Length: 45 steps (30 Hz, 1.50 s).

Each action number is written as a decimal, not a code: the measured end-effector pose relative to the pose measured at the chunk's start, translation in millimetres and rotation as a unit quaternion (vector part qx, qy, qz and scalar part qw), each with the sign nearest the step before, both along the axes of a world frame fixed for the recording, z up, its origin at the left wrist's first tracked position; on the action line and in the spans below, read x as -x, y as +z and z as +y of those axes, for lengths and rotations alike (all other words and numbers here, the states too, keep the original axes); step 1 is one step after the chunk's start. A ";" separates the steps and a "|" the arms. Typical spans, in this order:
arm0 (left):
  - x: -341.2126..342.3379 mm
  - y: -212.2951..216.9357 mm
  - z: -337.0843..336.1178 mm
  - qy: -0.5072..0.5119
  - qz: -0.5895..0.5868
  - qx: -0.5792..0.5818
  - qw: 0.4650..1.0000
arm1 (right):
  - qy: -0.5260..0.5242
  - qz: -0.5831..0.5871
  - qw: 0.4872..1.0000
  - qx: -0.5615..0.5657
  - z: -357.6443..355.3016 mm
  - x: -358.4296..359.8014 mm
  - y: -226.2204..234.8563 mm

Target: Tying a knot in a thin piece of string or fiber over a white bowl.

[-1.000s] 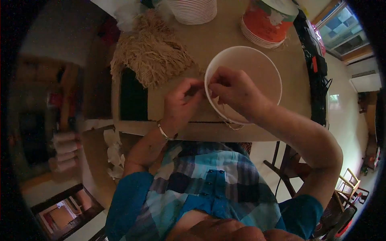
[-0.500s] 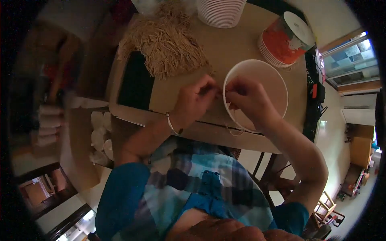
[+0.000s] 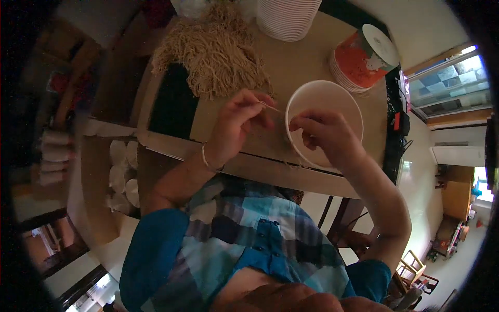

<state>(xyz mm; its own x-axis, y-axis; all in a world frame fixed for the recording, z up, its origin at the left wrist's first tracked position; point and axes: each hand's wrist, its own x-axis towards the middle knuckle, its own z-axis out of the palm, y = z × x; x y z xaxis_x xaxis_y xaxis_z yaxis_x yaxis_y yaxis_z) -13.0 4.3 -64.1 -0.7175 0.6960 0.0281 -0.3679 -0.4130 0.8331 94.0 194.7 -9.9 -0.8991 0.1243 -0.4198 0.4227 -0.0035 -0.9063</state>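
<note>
A large white paper tub (image 3: 349,106) stands on the table, its mouth facing up toward me. My left hand (image 3: 236,125), a pale bangle on its wrist, pinches a thin tan string (image 3: 271,107) to the left of the tub's rim. My right hand (image 3: 327,132) is over the tub's mouth, thumb and finger pressed together beside the left rim. What those fingertips hold, if anything, is too small to make out. Near the front of the rim a bit of string hangs low. Beyond my left hand lies a heap of cut tan strings (image 3: 223,57).
A stack of white tubs (image 3: 288,21) stands at the far edge. An orange-and-green printed tub stack (image 3: 358,57) is at the far right. Left of the table, a cardboard box (image 3: 99,203) holds several white cups (image 3: 122,171). A black device with cables (image 3: 403,122) lies along the right edge.
My left hand has drawn away from the tub to the left, with the string showing at its fingertips. The right hand stays by the rim. The whole view has shifted slightly.
</note>
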 end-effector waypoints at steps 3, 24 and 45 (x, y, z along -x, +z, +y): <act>-2.6 0.8 -1.2 -0.010 -0.081 -0.077 0.994 | -0.024 -0.038 0.998 0.037 -2.6 -2.1 6.7; -17.0 20.2 -4.9 -0.011 0.111 0.044 0.993 | -0.070 -0.037 0.987 0.139 -22.3 -0.2 19.7; 22.2 48.1 3.7 -0.066 0.421 0.111 0.898 | 0.026 0.207 0.892 -0.401 -47.0 -7.4 9.3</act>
